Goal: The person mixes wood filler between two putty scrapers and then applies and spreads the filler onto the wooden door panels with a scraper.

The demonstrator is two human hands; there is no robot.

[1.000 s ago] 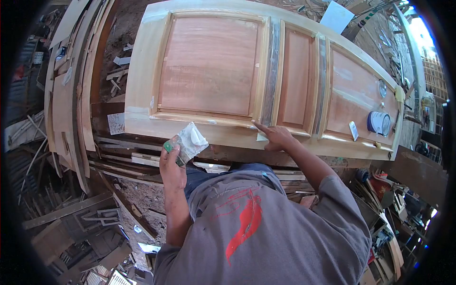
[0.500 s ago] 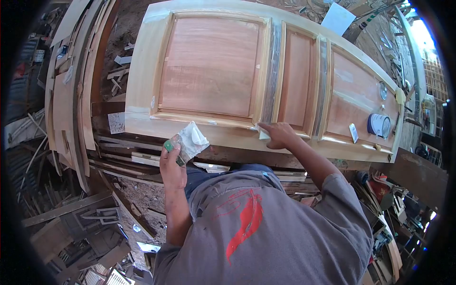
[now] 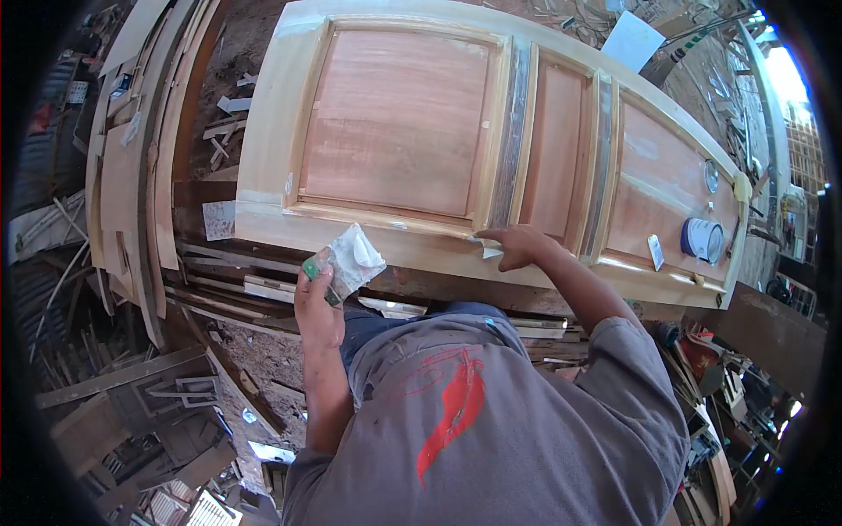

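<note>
A wooden panelled door (image 3: 263,175) lies flat in front of me, with a raised frame moulding around each panel. My left hand (image 3: 317,307) grips a flat, stained plate (image 3: 338,285) with a green edge, heaped with white putty (image 3: 358,254); it is near the door's front edge. At the lower right corner of the large panel, my right hand (image 3: 526,246) is closed on a small white flat piece (image 3: 492,250), perhaps a scraper. Its index finger points along the moulding. White smears show on the frame nearby.
A paint can (image 3: 700,238), a round lid (image 3: 710,176) and a small white card-like piece (image 3: 655,252) rest on the right panel. Long boards (image 3: 132,184) stand at the left. Wood scraps (image 3: 219,140) litter the ground, and a white sheet (image 3: 632,41) lies behind the door.
The view has shifted slightly, so the door appears a little farther right. My right hand stays at the panel corner, its fingers slightly turned. My left hand keeps its hold on the putty-laden plate.
</note>
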